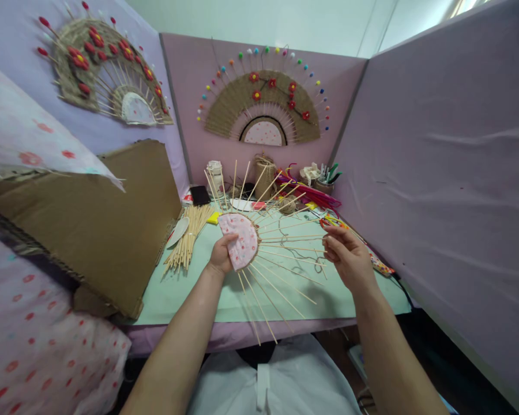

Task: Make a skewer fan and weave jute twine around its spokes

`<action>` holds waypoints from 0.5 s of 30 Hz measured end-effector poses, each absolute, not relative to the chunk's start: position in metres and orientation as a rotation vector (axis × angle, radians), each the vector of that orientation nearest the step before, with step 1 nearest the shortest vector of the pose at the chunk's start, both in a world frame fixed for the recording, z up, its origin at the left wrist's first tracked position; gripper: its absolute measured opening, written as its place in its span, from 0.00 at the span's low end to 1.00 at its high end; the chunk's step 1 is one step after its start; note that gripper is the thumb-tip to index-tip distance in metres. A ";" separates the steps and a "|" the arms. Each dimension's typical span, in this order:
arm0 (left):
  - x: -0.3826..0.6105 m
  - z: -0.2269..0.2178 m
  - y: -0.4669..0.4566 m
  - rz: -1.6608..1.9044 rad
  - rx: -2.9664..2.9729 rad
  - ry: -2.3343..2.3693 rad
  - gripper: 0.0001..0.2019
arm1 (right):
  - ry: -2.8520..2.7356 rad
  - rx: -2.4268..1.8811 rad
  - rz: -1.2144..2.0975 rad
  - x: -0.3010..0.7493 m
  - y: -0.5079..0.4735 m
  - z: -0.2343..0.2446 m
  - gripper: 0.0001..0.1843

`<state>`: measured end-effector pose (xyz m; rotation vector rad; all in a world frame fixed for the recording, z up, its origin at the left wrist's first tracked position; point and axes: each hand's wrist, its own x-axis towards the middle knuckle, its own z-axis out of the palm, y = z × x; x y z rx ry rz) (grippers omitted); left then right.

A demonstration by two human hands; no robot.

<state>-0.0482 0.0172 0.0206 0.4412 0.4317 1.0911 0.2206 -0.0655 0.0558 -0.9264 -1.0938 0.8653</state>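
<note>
My left hand grips a pink dotted half-round fabric piece with several thin wooden skewers fanning out from its edge. It is held tilted above the pale green table mat. My right hand is at the skewer tips on the right, fingers pinched on a thin jute string that trails across the skewers.
A bundle of loose skewers lies left of the fan. Cardboard sheets lean at the left. A jute spool, jar, pink sticks and a tool cup stand at the back. Finished fans hang on the partitions.
</note>
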 end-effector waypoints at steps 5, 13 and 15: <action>-0.047 0.019 0.019 1.101 0.467 0.420 0.26 | -1.255 -1.042 0.429 0.215 -0.081 0.057 0.12; -0.047 0.022 0.017 1.130 0.456 0.451 0.24 | -1.285 -1.036 0.309 0.212 -0.088 0.049 0.14; -0.047 0.023 0.017 1.167 0.427 0.472 0.25 | -1.229 -1.053 0.387 0.213 -0.083 0.042 0.15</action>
